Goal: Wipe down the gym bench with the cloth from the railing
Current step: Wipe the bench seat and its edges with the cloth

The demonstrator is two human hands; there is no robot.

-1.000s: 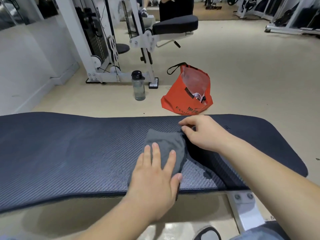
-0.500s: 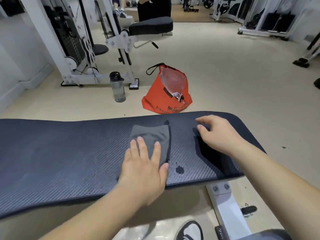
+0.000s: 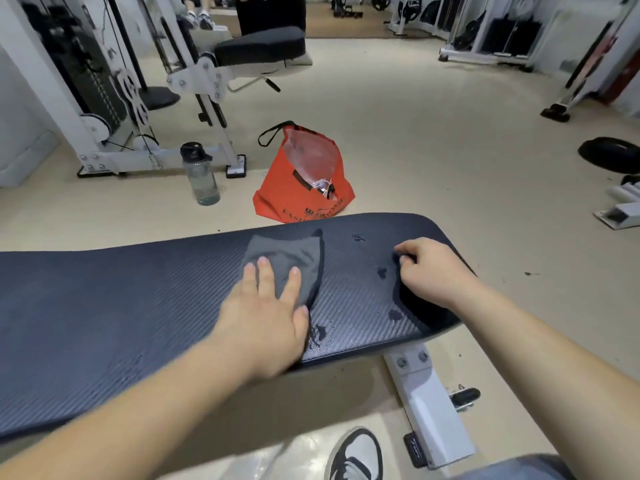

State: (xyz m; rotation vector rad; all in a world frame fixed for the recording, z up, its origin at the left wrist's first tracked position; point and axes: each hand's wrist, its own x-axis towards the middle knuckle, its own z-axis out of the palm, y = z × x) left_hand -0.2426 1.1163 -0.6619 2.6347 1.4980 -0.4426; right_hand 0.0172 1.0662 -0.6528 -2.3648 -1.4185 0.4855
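The dark blue padded gym bench (image 3: 104, 306) runs across the view in front of me. A grey cloth (image 3: 291, 251) lies flat on its pad near the right end. My left hand (image 3: 266, 313) presses down on the cloth's near half, palm flat and fingers spread. My right hand (image 3: 429, 271) rests on the bench's right end with curled fingers and nothing in it, apart from the cloth. Several dark wet spots (image 3: 382, 271) dot the pad between and below the hands.
On the floor beyond the bench stand a red bag (image 3: 301, 188) and a clear water bottle (image 3: 201, 174), beside a white cable machine (image 3: 194, 77) with a black seat. The bench's white leg (image 3: 429, 403) and my shoe (image 3: 356, 455) are below. A black weight plate (image 3: 609, 154) lies far right.
My right hand let go of the cloth's corner and moved right to the bench's end, fingers now curled. My left hand stays pressed on the cloth. More wet spots show.
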